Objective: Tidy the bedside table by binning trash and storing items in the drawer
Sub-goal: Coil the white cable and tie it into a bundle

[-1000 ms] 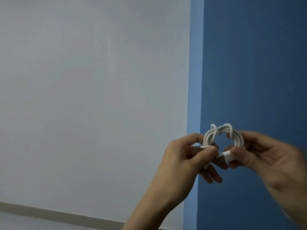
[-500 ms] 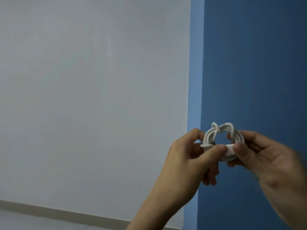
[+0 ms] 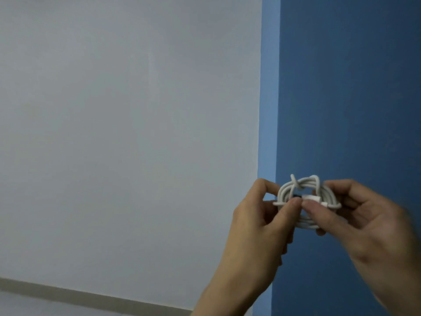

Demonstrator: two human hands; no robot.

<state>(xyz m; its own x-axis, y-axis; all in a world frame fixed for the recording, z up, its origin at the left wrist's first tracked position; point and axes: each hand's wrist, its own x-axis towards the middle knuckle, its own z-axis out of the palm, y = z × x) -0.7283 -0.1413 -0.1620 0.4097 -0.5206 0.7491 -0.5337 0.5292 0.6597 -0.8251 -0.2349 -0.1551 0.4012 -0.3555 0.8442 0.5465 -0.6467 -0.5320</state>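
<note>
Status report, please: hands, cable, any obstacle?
Left hand and right hand both pinching the coiled white cable, held up. Drawer and bin out of view. Nothing in the way.

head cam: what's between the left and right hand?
Head view: a coiled white charging cable, pinched from both sides by the left hand and right hand.

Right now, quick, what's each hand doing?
Left hand: closed, fingers pinching the coiled white cable.
Right hand: closed, fingers pinching the same cable.
</note>
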